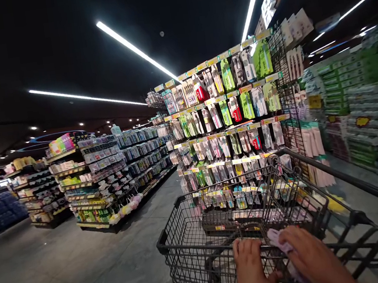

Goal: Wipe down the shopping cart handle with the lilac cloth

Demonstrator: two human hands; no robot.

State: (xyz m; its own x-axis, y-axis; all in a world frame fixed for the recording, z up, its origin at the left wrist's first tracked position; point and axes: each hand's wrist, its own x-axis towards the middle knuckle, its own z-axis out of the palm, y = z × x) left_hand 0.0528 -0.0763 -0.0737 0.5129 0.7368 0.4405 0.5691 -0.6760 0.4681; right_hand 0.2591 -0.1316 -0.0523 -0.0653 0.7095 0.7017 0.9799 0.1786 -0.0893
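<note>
A black wire shopping cart [184, 257] stands in front of me, with its long push bar [349, 180] off to the right. My left hand [250, 264] is closed over the cart's near top rim, fingers curled on the far side of it. Just right of it, my right hand [306, 251] presses a crumpled pale purple cloth [276, 238] against the same rim. Part of the cloth hangs below that hand, and the palm hides the rest. Inside the basket I can make out mostly wire mesh.
Behind the cart rises a rack of packaged toothbrushes [233, 107]. To the left, across a grey tiled floor [63, 271], stand stocked shelves [89, 183]. Stacked green packages [346, 86] line the right side, somewhat blurred.
</note>
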